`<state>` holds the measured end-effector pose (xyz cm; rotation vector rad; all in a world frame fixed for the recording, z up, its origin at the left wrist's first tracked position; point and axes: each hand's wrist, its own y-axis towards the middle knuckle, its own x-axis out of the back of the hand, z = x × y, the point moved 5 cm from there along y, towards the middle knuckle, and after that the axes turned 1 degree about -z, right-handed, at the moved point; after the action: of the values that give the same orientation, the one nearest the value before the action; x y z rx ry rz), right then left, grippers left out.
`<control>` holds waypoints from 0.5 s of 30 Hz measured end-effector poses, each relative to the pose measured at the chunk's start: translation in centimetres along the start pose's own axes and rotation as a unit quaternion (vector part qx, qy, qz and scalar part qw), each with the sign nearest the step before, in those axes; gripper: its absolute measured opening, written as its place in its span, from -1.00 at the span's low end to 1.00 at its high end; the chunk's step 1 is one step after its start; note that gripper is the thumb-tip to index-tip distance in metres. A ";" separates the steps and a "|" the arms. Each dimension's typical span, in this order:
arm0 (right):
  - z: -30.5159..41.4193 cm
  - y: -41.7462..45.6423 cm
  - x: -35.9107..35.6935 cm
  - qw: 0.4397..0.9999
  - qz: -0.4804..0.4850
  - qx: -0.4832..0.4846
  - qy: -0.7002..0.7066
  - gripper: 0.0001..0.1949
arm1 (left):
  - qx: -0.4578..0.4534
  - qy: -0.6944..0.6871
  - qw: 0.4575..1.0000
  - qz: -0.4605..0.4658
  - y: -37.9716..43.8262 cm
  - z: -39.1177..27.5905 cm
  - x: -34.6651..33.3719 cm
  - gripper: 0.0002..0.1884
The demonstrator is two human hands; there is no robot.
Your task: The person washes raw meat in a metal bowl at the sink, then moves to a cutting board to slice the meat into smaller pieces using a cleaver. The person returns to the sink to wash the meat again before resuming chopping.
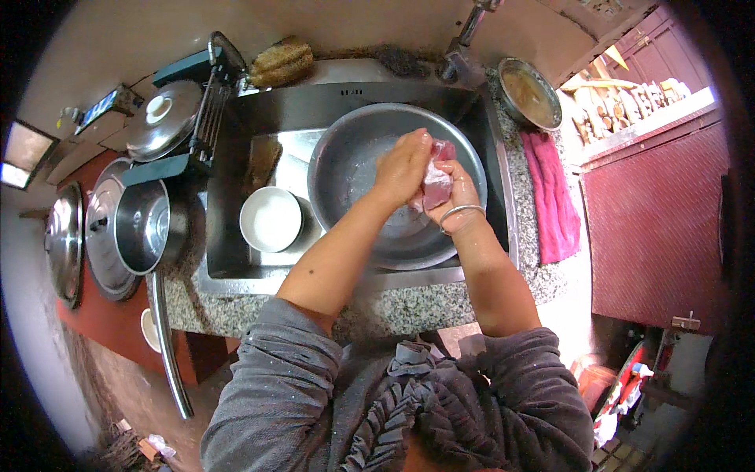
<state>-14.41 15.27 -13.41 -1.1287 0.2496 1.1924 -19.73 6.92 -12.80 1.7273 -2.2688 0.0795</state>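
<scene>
A wet, pink piece of raw meat [438, 180] is pressed between my two hands, above a wide metal basin [342, 153]. My right hand [460, 189], with a silver bangle at the wrist, grips the meat from the right and below. From the other side my left hand [404, 165] lies against it, the fingers partly hiding it. The basin sits in the right part of a steel sink [354, 91]. To its left in the sink stands a white bowl [271, 219], its inside bright with glare.
A saucepan [143, 227] with a long handle and several pot lids [165, 118] crowd the left side. Behind the sink are a faucet [463, 56] and a yellowish sponge-like scrubber [282, 62]. At right, a pot of cloudy liquid [529, 94] and a pink cloth [550, 197] rest on the granite counter [413, 310].
</scene>
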 end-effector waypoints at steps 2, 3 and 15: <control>0.7 0.1 -0.3 0.997 0.077 0.001 0.011 -0.62 | 0.050 -0.153 0.986 -0.034 -1.0 0.2 0.7 -0.41; 1.3 -0.1 -0.3 0.994 0.112 0.002 0.018 -0.60 | 0.104 -0.194 0.975 -0.025 -2.3 -1.0 1.3 -0.35; 0.3 -3.8 1.6 0.992 0.111 -0.043 0.034 -0.62 | 0.192 -0.203 0.944 -0.175 -13.5 -5.1 -3.0 -0.66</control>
<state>-10.71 16.71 -12.21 -1.2416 0.3876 1.3718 -5.19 7.09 -10.45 2.5362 -2.2779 0.1033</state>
